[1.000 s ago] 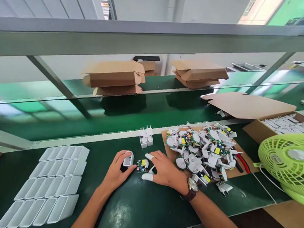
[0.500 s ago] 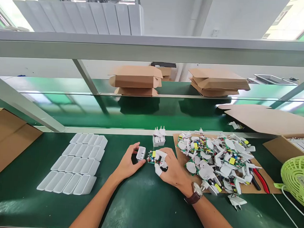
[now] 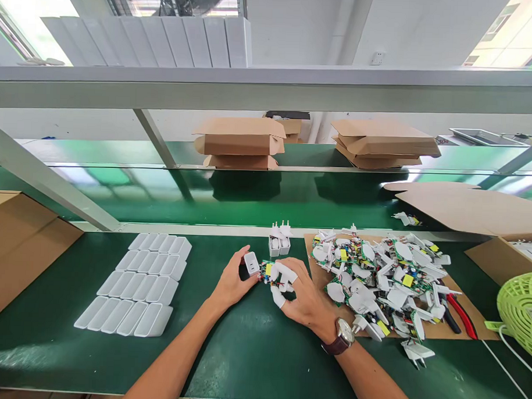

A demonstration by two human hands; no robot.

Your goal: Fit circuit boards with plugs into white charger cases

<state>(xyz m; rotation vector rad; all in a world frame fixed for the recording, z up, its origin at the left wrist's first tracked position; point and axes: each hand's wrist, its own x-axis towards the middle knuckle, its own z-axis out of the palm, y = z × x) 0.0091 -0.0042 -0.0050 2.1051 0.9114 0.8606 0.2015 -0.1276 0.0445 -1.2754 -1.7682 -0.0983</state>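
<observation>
Between its thumb and fingers my left hand (image 3: 236,280) grips a small white plastic housing (image 3: 251,263), whose end with two slots faces up. My right hand (image 3: 298,294), with white covers on its fingertips and a watch at the wrist, pinches a small circuit board (image 3: 267,272) with a yellow part. The board's left end is right beside the housing; whether it enters it cannot be made out. Just behind the hands stand two white housings (image 3: 279,246) with plug pins pointing up. To the right lies a heap of white plug pieces and circuit boards (image 3: 376,279) on cardboard.
Rows of white empty casings (image 3: 134,285) lie at left. Red-handled pliers (image 3: 462,316) and a green fan (image 3: 521,313) are at right. A cardboard box (image 3: 24,249) stands far left. Folded boxes (image 3: 242,141) sit behind, beyond a metal frame bar (image 3: 269,95).
The white housing in my left hand has tilted and come closer to the circuit board in my right hand. The whole view has shifted slightly.
</observation>
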